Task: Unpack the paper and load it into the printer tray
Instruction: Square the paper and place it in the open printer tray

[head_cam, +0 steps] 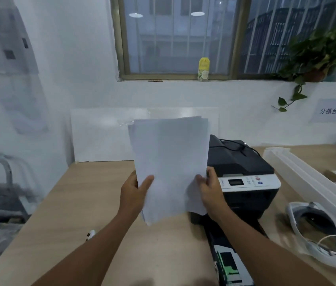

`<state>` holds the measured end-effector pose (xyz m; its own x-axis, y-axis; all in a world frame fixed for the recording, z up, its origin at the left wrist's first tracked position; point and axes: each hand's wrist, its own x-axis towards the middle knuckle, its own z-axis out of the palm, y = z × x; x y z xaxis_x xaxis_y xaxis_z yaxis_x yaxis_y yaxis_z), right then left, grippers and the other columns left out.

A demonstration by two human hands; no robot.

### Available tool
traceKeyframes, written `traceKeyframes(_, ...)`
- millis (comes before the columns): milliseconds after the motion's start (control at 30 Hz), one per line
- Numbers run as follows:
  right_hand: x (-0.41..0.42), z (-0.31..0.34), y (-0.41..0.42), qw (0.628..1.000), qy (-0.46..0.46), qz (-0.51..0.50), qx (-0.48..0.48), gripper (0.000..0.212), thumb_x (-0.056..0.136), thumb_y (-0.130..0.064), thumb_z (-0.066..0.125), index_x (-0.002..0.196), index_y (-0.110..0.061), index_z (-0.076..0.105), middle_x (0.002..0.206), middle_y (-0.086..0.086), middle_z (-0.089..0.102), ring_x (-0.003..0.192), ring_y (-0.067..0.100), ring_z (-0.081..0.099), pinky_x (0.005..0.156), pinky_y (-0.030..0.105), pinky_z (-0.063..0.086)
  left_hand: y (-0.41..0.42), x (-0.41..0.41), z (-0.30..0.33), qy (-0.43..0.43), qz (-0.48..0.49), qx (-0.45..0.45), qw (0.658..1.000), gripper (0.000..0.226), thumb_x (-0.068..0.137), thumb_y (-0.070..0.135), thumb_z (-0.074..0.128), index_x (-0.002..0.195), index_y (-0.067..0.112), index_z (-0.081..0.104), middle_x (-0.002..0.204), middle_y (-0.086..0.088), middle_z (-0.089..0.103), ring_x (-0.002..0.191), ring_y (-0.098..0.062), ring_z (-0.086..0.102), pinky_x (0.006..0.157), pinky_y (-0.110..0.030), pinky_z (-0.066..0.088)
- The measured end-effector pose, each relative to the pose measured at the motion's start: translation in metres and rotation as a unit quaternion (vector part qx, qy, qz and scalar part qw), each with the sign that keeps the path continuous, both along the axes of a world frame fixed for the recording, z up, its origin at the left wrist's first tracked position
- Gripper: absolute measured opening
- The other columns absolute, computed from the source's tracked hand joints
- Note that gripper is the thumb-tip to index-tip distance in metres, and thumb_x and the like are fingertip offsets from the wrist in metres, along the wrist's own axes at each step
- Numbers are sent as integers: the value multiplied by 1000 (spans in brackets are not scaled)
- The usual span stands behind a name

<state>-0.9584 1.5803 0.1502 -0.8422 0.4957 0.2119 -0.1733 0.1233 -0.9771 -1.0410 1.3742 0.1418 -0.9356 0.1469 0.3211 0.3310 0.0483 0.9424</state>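
Both hands (135, 193) gripping upright paper (171, 162)

Both bare forearms reach forward from the lower edge of the view, converging slightly as they rise. The left hand (135, 189) is raised with the wrist bent a little, its thumb (146, 182) pressed flat on the near face of a paper stack (171, 162) and the fingers hidden behind. The right hand (210, 187) mirrors it on the opposite side, thumb forward, fingers curled around the sheet edge, both hands pinching closed.
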Motion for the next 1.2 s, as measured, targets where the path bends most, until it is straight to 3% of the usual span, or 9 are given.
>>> traceKeyframes(133,5,-49,-18,999,37,6,11,5,100,-14,43,101,-16,48,92,3,59,81,12,59,64,21,50,-9,-7,-41,-23,-46,74,996,31,80,21,74,109,14,67,100,9,75,92,-13,69,69,-20,55)
traceKeyframes(267,-2,-104,-26,999,4,28,33,16,95,-30,53,109,-22,50,101,3,64,92,12,64,70,25,54,-13,-18,-89,-90,-12,72,993,43,66,49,75,99,23,70,99,4,75,94,-19,71,74,-37,58)
traceKeyframes(367,-10,-139,-30,999,-24,33,5,17,94,-23,57,111,-25,53,106,0,66,99,16,65,81,35,56,-14,-21,-126,-92,9,32,995,38,65,57,72,94,32,69,97,9,74,91,-13,70,77,-40,57)
traceKeyframes(533,-20,-183,-36,998,-53,1,-22,19,97,-14,50,111,-24,56,107,-3,67,101,13,63,91,42,53,-16,-18,-171,-93,33,20,995,13,80,35,75,88,27,67,85,15,72,79,-1,68,59,-19,52)
traceKeyframes(667,-15,-202,-43,998,-57,-10,-23,21,99,-17,47,118,-25,51,111,-3,64,102,12,62,80,30,53,-19,-20,-192,-103,33,20,994,21,79,32,76,95,19,69,87,9,74,75,2,69,62,-25,54)
traceKeyframes(800,-10,-223,-49,996,-92,-17,-8,33,95,-24,55,127,-27,47,121,-4,61,110,13,58,90,38,52,-24,-19,-214,-133,-11,16,991,36,70,35,83,98,16,72,92,2,77,82,-10,71,65,-27,58)
traceKeyframes(933,-15,-214,-49,997,-78,-15,23,24,97,-36,46,119,-27,48,110,-5,63,99,8,60,78,26,51,-26,-22,-207,-124,4,6,992,10,77,22,78,81,17,70,77,4,75,67,-6,67,52,-16,51)
traceKeyframes(1000,-17,-212,-50,996,-67,-20,48,22,98,-39,41,117,-29,47,102,-5,63,94,9,62,75,28,53,-23,-22,-207,-126,-6,18,992,8,79,17,76,83,16,69,75,5,75,67,-4,67,53,-16,51)
traceKeyframes(1200,-15,-224,-47,995,-61,-42,64,16,98,-36,42,112,-29,47,97,-5,63,86,7,62,67,29,54,-27,-13,-218,-114,18,-1,993,35,60,48,76,84,23,71,81,12,75,70,-1,68,55,-18,53)
